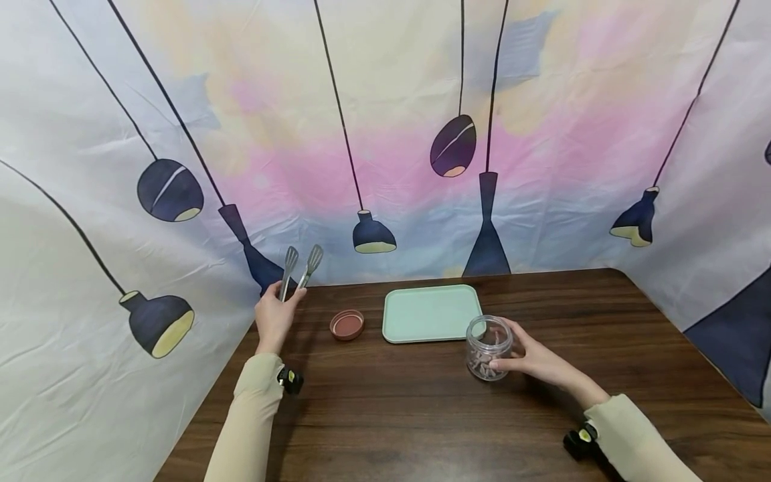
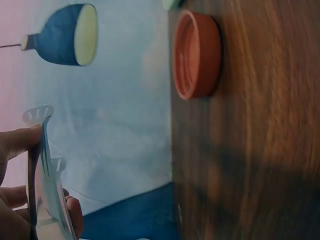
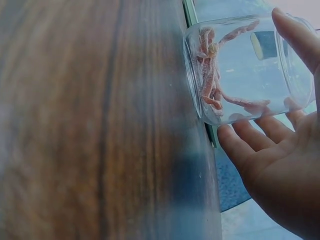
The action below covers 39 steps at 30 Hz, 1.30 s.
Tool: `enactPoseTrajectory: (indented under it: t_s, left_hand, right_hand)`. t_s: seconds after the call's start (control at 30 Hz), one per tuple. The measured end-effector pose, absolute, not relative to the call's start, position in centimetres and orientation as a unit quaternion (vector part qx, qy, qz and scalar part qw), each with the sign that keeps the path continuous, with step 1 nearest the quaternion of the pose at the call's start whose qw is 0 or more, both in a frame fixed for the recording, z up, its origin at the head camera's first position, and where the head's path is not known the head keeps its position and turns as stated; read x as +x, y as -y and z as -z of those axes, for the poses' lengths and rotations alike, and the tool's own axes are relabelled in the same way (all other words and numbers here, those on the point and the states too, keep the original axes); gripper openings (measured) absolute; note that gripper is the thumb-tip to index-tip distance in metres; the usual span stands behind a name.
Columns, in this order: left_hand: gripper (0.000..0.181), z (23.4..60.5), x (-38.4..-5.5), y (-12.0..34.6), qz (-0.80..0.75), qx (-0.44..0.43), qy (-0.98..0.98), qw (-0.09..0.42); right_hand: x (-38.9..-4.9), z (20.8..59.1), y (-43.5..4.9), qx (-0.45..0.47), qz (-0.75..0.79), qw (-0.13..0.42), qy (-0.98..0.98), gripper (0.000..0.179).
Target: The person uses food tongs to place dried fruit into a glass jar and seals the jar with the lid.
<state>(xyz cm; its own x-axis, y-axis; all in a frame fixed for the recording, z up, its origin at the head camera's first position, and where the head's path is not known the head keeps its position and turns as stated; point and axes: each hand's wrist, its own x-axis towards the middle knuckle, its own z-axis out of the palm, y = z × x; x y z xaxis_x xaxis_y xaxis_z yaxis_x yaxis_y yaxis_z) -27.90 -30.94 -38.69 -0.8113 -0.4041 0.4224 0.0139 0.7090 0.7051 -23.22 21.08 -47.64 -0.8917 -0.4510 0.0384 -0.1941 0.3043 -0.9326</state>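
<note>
My left hand point(image 1: 277, 316) grips a pair of metal tongs point(image 1: 288, 271) above the table's far left, their slotted tips pointing up and spread apart. In the left wrist view thumb and fingers lie on the two arms of the tongs point(image 2: 47, 180). A clear, lidless jar point(image 1: 489, 348) stands upright at the tray's front right corner. My right hand point(image 1: 530, 355) holds it from the right, thumb on the near side and fingers round the back. Inside, pale pinkish dried strips point(image 3: 209, 75) lie mostly at the bottom, a few leaning up the wall.
A reddish-brown round lid point(image 1: 347, 325) lies with its hollow side up, between the tongs and a mint-green tray point(image 1: 430, 314). All stand on a dark wooden table point(image 1: 385, 415). Behind it hangs a cloth printed with lamps point(image 1: 373, 234).
</note>
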Motion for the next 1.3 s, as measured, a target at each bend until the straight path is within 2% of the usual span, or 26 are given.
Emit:
enactPoseTrajectory:
  t_s: [0.37,0.73,1.0,1.3]
  left_hand:
    - [0.07,41.0,-29.7,32.5,0.315,0.136,0.922,0.179]
    - [0.07,42.9,-30.6,32.9,0.286,0.151,0.941,0.1]
    - [0.05,43.6,-30.1,33.2,0.277,0.149,0.946,0.077]
    - [0.051,44.0,-29.9,33.1,0.267,0.166,0.948,0.054]
  right_hand:
    - [-23.2,47.7,-21.1,-0.207,0.558,0.117,-0.795,0.098]
    - [-23.2,47.6,-21.1,-0.203,0.553,0.117,-0.799,0.099]
    - [-23.2,47.6,-21.1,-0.21,0.562,0.116,-0.792,0.097]
    - [-23.2,47.6,-21.1,-0.204,0.565,0.122,-0.79,0.097]
